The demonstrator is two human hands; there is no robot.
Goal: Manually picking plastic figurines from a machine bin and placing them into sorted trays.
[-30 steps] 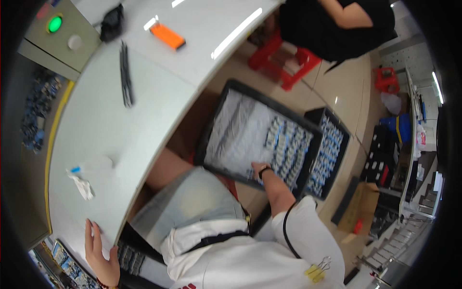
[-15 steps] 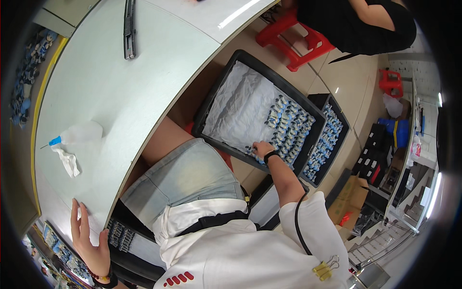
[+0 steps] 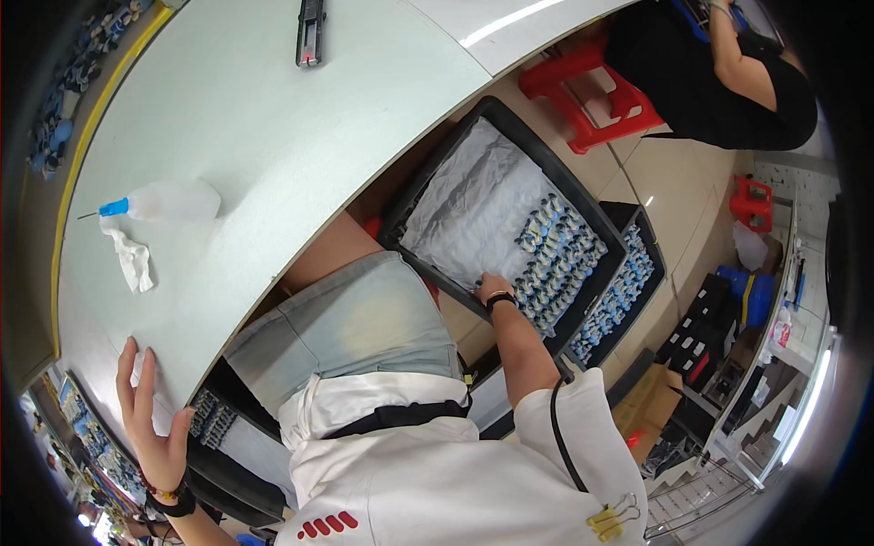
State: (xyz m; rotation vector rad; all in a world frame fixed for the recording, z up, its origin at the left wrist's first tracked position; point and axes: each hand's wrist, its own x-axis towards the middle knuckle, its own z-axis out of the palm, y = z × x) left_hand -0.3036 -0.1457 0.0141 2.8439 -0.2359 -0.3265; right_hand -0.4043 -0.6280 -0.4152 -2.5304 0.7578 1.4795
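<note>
My right hand (image 3: 494,289) reaches down into a black tray (image 3: 588,196) lined with crumpled white paper (image 3: 460,205). Its fingers are pinched together at the paper by the tray's near side; a small dark bit shows at the fingertips, too hidden to name. Rows of small blue, white and black figurines (image 3: 557,264) stand on the right part of the paper, beside that hand. My left hand (image 3: 155,432) is open with fingers spread, at the near left edge of the pale table (image 3: 264,164), and holds nothing.
On the table lie a squeeze bottle with a blue needle tip (image 3: 173,200), a white tissue (image 3: 135,262) and a black cutter knife (image 3: 310,32). Another figurine tray (image 3: 628,282) sits right of mine. A person in black (image 3: 710,86) is by a red stool (image 3: 592,96).
The whole view has shifted. My right hand has moved a little left over the paper, away from the rows, and the small item at its fingers is now mostly covered. My left hand stays open.
</note>
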